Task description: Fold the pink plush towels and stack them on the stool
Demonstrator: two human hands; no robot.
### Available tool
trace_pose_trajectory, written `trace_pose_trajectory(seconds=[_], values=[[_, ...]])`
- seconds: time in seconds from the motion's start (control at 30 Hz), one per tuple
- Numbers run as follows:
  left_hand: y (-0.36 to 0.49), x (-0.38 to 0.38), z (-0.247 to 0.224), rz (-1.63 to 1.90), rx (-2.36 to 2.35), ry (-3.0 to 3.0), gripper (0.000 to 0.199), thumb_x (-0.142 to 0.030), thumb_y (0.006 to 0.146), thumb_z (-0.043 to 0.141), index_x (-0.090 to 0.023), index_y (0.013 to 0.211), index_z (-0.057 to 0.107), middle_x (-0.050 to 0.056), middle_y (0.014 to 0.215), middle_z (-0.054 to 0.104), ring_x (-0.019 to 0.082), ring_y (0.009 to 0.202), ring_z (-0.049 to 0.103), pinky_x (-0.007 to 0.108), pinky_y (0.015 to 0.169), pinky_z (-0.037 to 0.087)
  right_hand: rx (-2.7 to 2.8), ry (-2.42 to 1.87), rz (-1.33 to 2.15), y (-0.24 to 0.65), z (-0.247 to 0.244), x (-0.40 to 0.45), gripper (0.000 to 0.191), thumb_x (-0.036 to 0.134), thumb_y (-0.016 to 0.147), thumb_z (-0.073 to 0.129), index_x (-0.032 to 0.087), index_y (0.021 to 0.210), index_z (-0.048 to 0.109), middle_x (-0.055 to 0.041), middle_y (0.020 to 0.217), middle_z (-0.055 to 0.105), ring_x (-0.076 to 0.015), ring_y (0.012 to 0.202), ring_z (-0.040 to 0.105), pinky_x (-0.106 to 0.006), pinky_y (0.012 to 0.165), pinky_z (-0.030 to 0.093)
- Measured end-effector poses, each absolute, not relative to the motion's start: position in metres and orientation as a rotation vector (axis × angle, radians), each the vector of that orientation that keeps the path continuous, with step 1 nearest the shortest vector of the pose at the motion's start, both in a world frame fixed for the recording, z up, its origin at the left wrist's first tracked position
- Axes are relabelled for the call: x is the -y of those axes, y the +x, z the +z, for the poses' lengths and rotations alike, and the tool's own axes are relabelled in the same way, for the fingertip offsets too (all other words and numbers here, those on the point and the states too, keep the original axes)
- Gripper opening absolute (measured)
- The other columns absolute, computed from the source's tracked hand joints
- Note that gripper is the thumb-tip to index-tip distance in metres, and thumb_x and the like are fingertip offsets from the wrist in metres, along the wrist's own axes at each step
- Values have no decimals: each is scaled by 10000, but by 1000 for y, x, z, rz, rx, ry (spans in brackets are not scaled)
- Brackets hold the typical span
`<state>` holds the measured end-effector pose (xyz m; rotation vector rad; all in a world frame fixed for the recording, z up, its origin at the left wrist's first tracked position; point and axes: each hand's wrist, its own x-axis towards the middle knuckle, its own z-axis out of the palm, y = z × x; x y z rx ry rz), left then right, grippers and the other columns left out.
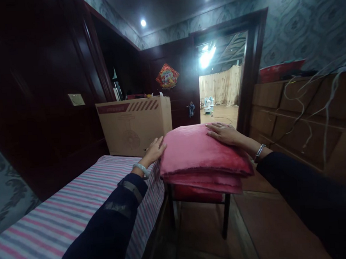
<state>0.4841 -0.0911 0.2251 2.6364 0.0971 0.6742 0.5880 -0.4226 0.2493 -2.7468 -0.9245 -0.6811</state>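
A folded pink plush blanket [188,150] lies in thick layers on a dark-legged stool [226,216], its lower folds hanging a little over the front edge. My left hand [156,149], with a pale bangle at the wrist, touches the blanket's left edge with its fingers stretched out. On the upper right of the blanket rests my right hand [223,134], palm down and fingers extended; a silver bangle circles that wrist. Neither hand grips the cloth. The underside of the pile is partly hidden.
Left of the stool is a bed with a striped sheet [63,208]. A large cardboard box [134,128] stands at its far end. Wooden drawers [310,117] with loose white cables line the right side. Beyond the open doorway stands a fan [208,106].
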Motion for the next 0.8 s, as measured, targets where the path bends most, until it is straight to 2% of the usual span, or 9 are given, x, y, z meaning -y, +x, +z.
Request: trace_pose_trajectory(seconds=[0.07, 0.17, 0.3, 0.4, 0.53, 0.6, 0.7, 0.8], values=[[472, 78, 221, 648, -90, 2542, 540, -328, 950, 489, -135, 1454, 478, 140, 1558, 420, 238, 1476, 333, 403, 1207, 271, 943, -2781, -654, 587, 255, 425, 582, 534, 1010, 282, 266, 1502, 437, -93, 1556, 440, -341, 1437, 383, -631, 1116, 334], [446, 62, 210, 662, -84, 2388, 562, -302, 906, 527, -136, 1441, 489, 127, 1556, 429, 260, 1460, 361, 410, 1217, 260, 954, -2812, -688, 573, 270, 423, 552, 519, 982, 389, 257, 1453, 508, -111, 1520, 486, -373, 1400, 429, -653, 1091, 354], [401, 44, 176, 609, -165, 2218, 565, -310, 834, 590, -218, 1390, 552, 84, 1502, 510, 317, 1332, 521, 469, 1124, 410, 1244, -2539, -837, 503, 282, 406, 508, 428, 958, 494, 205, 1409, 565, -133, 1475, 535, -345, 1353, 491, -575, 1126, 360], [357, 35, 138, 546, -253, 2125, 549, -349, 793, 618, -245, 1332, 602, 75, 1415, 599, 312, 1206, 623, 464, 1034, 498, 1568, -2192, -582, 420, 263, 383, 505, 384, 975, 493, 274, 1468, 499, -75, 1483, 536, -290, 1351, 502, -501, 1125, 400], [280, 34, 87, 515, -351, 1988, 488, -409, 764, 635, -184, 1193, 687, 112, 1281, 687, 293, 1157, 654, 451, 1041, 494, 1990, -1856, 300, 338, 197, 349, 480, 390, 952, 581, 355, 1429, 544, -28, 1424, 598, -239, 1257, 595, -368, 1055, 487], [234, 37, 66, 574, -453, 1955, 423, -435, 771, 636, -199, 1111, 722, 103, 1210, 721, 286, 1140, 663, 438, 1018, 507, 1998, -1815, 609, 326, 152, 326, 452, 370, 933, 611, 348, 1384, 594, -29, 1359, 648, -245, 1213, 628, -374, 1034, 507], [160, 49, 42, 745, -692, 1851, 362, -449, 791, 631, -222, 1053, 737, 92, 1090, 751, 260, 1015, 706, 401, 914, 551, 1964, -1722, 633, 325, 77, 275, 460, 352, 915, 587, 305, 1372, 610, -62, 1374, 636, -280, 1253, 603, -427, 1068, 485], [80, 72, 27, 954, -937, 1685, 352, -438, 813, 616, -205, 1056, 723, 71, 933, 747, 210, 818, 716, 359, 806, 561, 2048, -1542, 697, 312, 1, 222, 459, 413, 942, 469, 271, 1345, 638, -88, 1340, 659, -306, 1245, 613, -482, 1084, 472]])
